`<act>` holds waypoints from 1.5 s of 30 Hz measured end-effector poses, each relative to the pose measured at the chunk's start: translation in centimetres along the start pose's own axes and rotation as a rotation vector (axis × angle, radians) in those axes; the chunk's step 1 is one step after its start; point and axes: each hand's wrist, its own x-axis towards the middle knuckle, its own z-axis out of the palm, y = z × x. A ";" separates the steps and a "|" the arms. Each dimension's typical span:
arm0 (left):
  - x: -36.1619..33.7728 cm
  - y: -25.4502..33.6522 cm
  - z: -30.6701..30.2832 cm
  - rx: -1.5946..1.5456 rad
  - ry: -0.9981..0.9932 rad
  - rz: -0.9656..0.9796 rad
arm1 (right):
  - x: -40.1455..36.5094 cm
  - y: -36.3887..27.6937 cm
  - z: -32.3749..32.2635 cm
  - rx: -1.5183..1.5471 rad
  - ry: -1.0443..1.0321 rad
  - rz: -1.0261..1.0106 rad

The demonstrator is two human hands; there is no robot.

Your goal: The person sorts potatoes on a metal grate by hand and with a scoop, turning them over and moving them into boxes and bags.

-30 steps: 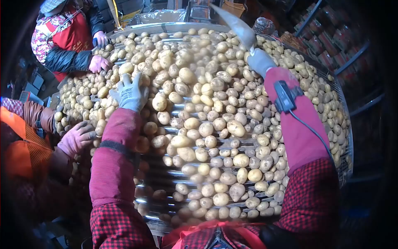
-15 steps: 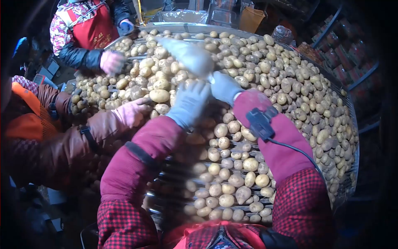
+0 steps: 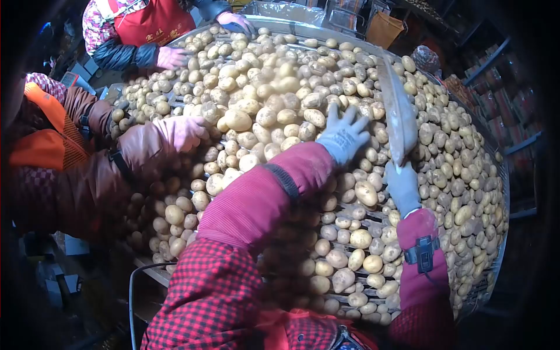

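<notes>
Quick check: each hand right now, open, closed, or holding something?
Left hand: open, fingers spread over the potatoes.
Right hand: closed, gripping a flat paddle.

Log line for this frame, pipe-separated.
left hand: open, fingers spread over potatoes | right hand: holds flat paddle, pointing away | co-worker's pink glove: on potatoes, left side

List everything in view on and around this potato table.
potatoes: too many to count, yellow-brown, heaped across the roller table
roller table: one, grey metal, centre
co-worker in red apron: one, top left
co-worker in orange vest: one, left, pink glove on the potatoes
crates: several, red, far right, blurred
flat tool: one, pale, above the potatoes
wrist strap: one, black, right forearm
left hand: grey glove, fingers spread over the potatoes
right hand: grey glove, shut on the flat tool
</notes>
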 end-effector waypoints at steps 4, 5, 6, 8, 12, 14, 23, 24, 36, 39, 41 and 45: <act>0.8 -3.3 0.8 0.096 0.082 -0.135 | -0.7 -1.1 0.6 0.015 -0.096 0.104; 1.2 -4.0 1.0 0.067 0.114 -0.164 | -0.3 -0.2 0.6 -0.007 -0.114 0.101; 1.5 -4.8 1.3 0.037 0.147 -0.191 | 0.4 1.8 1.0 -0.038 -0.098 0.000; 2.2 -7.3 -0.2 0.148 0.009 -0.352 | 0.7 2.9 1.3 -0.080 -0.078 -0.037; -1.4 -14.5 -2.7 0.274 0.065 -0.519 | -1.0 -2.4 0.6 -0.062 -0.077 0.210; -3.0 -14.7 -5.0 0.357 0.068 -0.538 | 0.5 2.1 1.6 -0.099 -0.038 -0.083; -13.2 -14.5 -7.5 -0.061 -0.216 -0.800 | 3.6 8.0 2.7 -0.148 -0.096 -0.195; -12.9 -13.5 -8.9 -0.018 -0.294 -0.779 | 3.7 8.0 2.6 -0.178 -0.088 -0.216; -16.6 -7.3 -11.8 -0.125 -0.137 -0.863 | 5.7 9.7 3.8 -0.095 -0.087 -0.366; -18.8 -3.2 -12.9 -0.565 0.108 -0.866 | 5.9 9.1 3.7 -0.073 -0.058 -0.349; -20.9 -1.4 -12.6 -1.267 0.255 -0.955 | 5.5 8.7 3.6 -0.138 -0.028 -0.288; -23.2 -3.6 -12.0 -1.679 0.490 -0.983 | 4.0 4.8 3.0 -0.136 0.039 -0.006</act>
